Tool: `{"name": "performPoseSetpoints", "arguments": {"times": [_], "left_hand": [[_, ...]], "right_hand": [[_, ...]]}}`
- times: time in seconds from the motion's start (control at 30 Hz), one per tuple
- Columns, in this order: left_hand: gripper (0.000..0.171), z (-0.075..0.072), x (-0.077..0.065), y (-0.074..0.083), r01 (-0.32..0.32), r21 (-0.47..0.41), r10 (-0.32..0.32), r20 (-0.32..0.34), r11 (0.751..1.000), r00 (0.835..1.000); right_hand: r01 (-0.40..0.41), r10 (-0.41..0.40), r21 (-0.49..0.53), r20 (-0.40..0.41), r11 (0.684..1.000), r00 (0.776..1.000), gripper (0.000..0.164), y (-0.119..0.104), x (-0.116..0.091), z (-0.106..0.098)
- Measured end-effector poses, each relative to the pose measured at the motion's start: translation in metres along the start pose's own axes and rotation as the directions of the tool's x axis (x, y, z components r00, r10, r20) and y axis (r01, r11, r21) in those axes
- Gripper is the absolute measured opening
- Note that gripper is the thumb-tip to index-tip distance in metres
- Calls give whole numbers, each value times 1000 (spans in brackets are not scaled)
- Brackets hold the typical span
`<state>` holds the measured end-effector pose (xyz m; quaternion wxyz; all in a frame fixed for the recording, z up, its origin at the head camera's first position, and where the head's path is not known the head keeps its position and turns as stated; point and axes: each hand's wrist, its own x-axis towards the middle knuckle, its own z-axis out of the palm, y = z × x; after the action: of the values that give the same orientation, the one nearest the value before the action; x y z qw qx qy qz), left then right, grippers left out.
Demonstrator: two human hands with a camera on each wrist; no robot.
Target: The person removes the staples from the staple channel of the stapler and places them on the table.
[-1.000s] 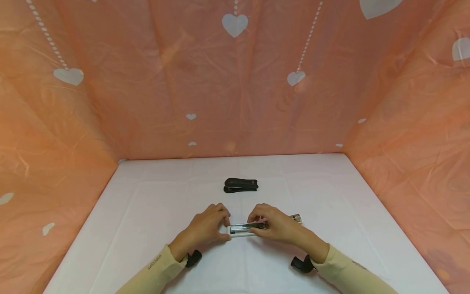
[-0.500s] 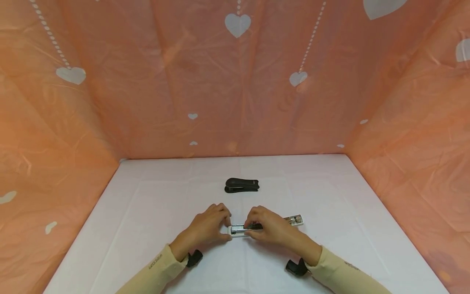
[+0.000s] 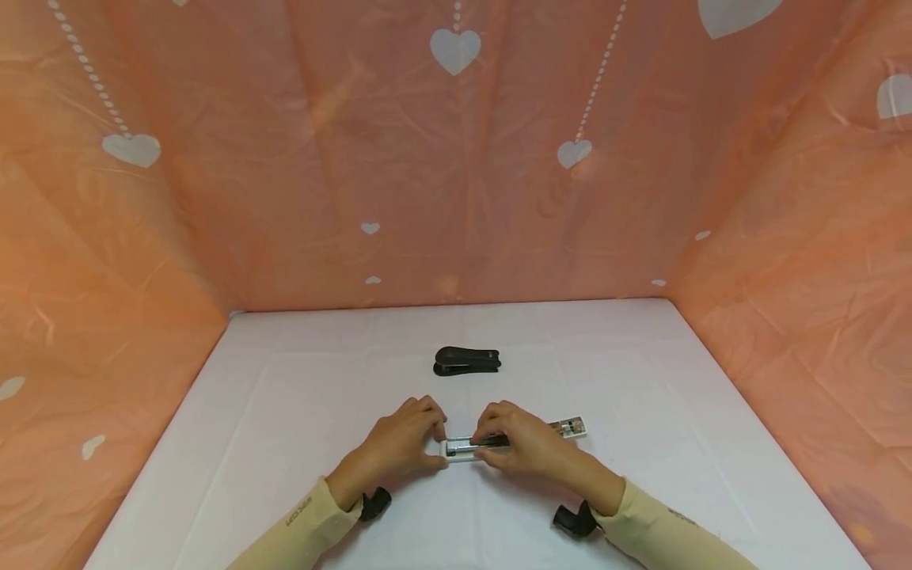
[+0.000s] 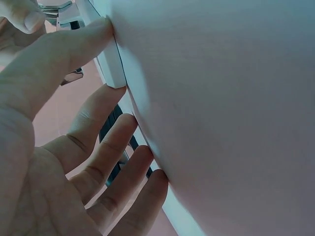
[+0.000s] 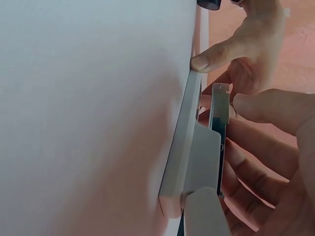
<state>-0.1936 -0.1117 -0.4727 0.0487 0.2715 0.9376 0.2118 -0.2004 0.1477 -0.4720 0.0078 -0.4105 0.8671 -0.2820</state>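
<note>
A white stapler (image 3: 466, 457) lies on the table with its top cover (image 3: 573, 427) swung back to the right, baring the metal staple magazine (image 5: 220, 110). My left hand (image 3: 400, 437) holds the left end of the base (image 4: 112, 66) between thumb and index finger; its other fingers rest against the tabletop. Over the middle of the stapler, my right hand (image 3: 523, 439) pinches the sides of the magazine with thumb and fingertips. In the right wrist view, the magazine stands raised above the base. The right hand covers much of it in the head view.
A black stapler (image 3: 466, 360) lies behind the hands on the white tabletop (image 3: 321, 356). An orange curtain with white hearts (image 3: 456, 198) encloses the back and sides. Black wrist cameras (image 3: 574, 520) hang under both wrists.
My right hand has slid a little to the left along the stapler, uncovering more of the swung-back cover. The left hand keeps its hold at the left end.
</note>
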Motion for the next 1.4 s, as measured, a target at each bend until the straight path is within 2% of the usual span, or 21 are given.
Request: {"name": "performPoseSetpoints", "arguments": {"times": [0.3,0.63,1.03,1.4], "left_hand": [[32,0,-1,0,-1,-8,1,6,1000,1000],[32,1,-1,0,3,-13,-3,6,1000,1000],[31,-1,-1,0,2,-13,-2,3,1000,1000],[31,-1,-2,0,2,-22,-2,8,1000,1000]], "right_hand": [[-30,30,84,7,996,1000,10,0,-2,0],[-67,75,183,-33,981,997,10,1,-2,1],[-96,104,129,-50,987,993,12,1,3,6],[-86,91,93,-57,992,994,17,-4,10,7]]}}
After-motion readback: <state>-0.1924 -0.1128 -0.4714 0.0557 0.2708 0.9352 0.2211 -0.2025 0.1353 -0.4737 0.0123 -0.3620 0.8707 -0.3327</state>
